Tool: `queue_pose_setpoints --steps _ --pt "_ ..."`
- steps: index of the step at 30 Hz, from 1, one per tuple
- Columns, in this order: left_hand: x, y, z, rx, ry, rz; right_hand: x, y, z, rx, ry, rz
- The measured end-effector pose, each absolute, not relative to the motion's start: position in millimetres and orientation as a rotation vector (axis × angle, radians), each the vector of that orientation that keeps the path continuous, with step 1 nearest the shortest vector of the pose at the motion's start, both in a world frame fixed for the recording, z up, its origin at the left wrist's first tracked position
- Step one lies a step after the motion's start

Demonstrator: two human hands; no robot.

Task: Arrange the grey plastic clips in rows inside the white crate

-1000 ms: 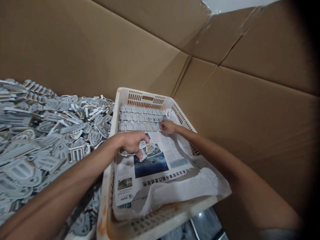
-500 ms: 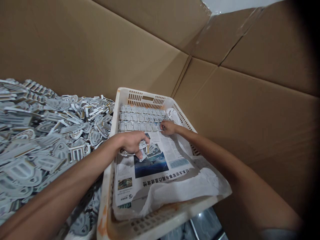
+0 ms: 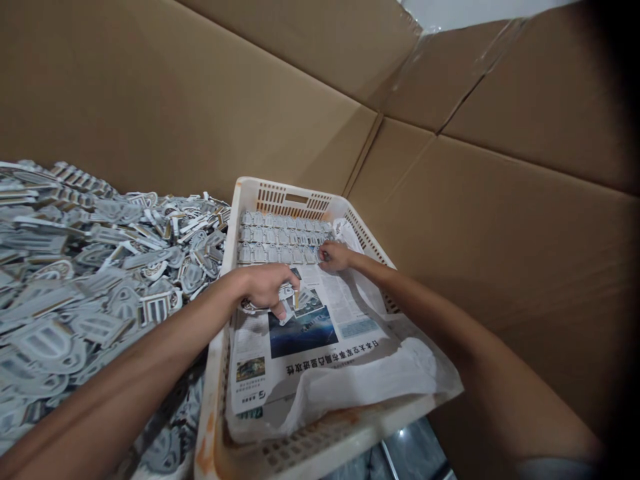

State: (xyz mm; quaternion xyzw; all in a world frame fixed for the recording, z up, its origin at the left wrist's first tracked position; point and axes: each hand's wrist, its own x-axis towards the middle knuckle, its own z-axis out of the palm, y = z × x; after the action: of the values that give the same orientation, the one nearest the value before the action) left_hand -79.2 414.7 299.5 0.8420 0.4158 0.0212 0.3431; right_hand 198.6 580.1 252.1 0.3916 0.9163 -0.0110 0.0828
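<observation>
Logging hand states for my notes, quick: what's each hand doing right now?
Left hand: closed on some flat grey-white pieces.
Right hand: fingers bent at the row's end; grip unclear.

L hand (image 3: 270, 288) grips a few grey-white pieces (image 3: 287, 300) over newspaper (image 3: 350, 327) in white crate (image 3: 227, 267). R hand (image 3: 335, 256) at R end of nearest of 3 rows (image 3: 280, 253). Loose pile (image 3: 110, 280) L of crate, cardboard (image 3: 200, 100) behind.

Wearer, upper limbs: left hand (image 3: 267, 287), ungloved, fingers and thumb visible | left forearm (image 3: 135, 373): bare, smooth in outline to the frame edge | right hand (image 3: 334, 256): ungloved, partly shadowed | right forearm (image 3: 450, 327): bare | right sleeve (image 3: 560, 467): plain grey fabric, edge near elbow, remainder cropped.
</observation>
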Motion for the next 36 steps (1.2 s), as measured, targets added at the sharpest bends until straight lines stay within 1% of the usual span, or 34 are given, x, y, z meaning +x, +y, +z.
queue_pose_setpoints --steps 11,14,15,16,18,20,21,23,25,30,36 --pt "-77.0 410.5 306.7 2.186 1.138 0.043 188.3 568.0 267.4 1.241 2.704 -0.057" --pt "-75.5 410.5 310.1 2.194 1.195 0.051 183.2 566.2 273.3 1.325 2.751 -0.09" --pt "-75.4 411.1 310.7 2.194 1.228 0.063 180.4 563.9 275.8 1.347 2.772 -0.172" --pt "-75.5 412.0 311.0 2.194 1.264 0.079 177.0 560.2 278.6 1.342 2.782 -0.327" --pt "-76.1 414.2 310.6 2.19 1.351 0.118 168.4 549.2 284.8 1.215 2.71 -0.843" --pt "-77.1 416.6 309.5 2.183 1.434 0.148 158.3 534.5 290.9 0.991 2.5 -1.406" --pt "-77.5 417.6 309.0 2.17 1.467 0.158 153.1 526.7 293.4 0.891 2.392 -1.611" --pt "-77.8 418.7 308.5 2.125 1.517 0.169 143.6 512.7 296.8 0.785 2.287 -1.83" --pt "-77.5 418.8 308.6 2.076 1.55 0.178 136.4 502.9 297.8 0.769 2.322 -1.87" --pt "-75.3 416.6 310.2 2.006 1.657 0.18 129.9 494.1 295.1 0.834 2.45 -1.793" --pt "-72.3 414.2 315.8 1.993 1.693 0.141 126.7 490.8 289.6 0.921 2.555 -1.579"
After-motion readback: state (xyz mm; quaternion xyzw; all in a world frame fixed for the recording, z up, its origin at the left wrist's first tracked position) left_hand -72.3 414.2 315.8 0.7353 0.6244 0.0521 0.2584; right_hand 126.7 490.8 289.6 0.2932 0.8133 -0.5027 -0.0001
